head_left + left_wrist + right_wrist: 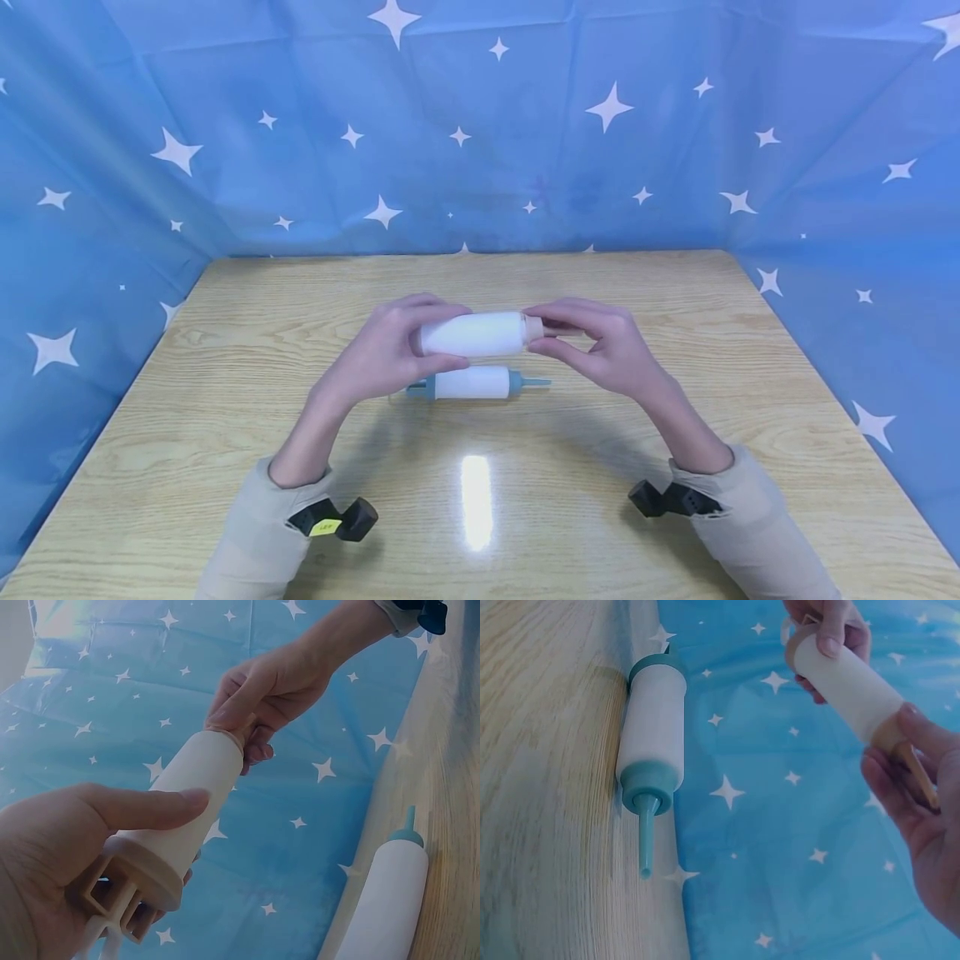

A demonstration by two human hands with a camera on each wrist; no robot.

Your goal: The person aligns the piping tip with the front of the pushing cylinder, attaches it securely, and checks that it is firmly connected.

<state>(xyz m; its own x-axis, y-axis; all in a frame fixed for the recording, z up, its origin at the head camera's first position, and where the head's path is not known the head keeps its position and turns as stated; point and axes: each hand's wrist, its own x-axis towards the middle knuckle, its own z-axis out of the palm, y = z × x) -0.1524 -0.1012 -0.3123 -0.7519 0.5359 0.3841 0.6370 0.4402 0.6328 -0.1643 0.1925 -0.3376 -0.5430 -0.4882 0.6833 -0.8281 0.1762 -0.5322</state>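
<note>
A white cylindrical bottle (472, 334) with a tan slotted end piece (142, 877) and a tan nozzle cap (533, 327) is held sideways above the table. My left hand (390, 346) grips its body near the slotted end, thumb along the white side. At the other end, my right hand (600, 342) pinches the tan cap between thumb and fingers; the thin tan nozzle (917, 774) lies partly behind them. A similar white bottle with teal ends (472, 382) lies on the table just below, its thin nozzle pointing right. Neither hand visibly holds it.
The wood-grain table (225, 375) stretches out under both arms, with a bright light reflection near its front. A blue curtain with white stars (480, 167) hangs behind the table and along both sides.
</note>
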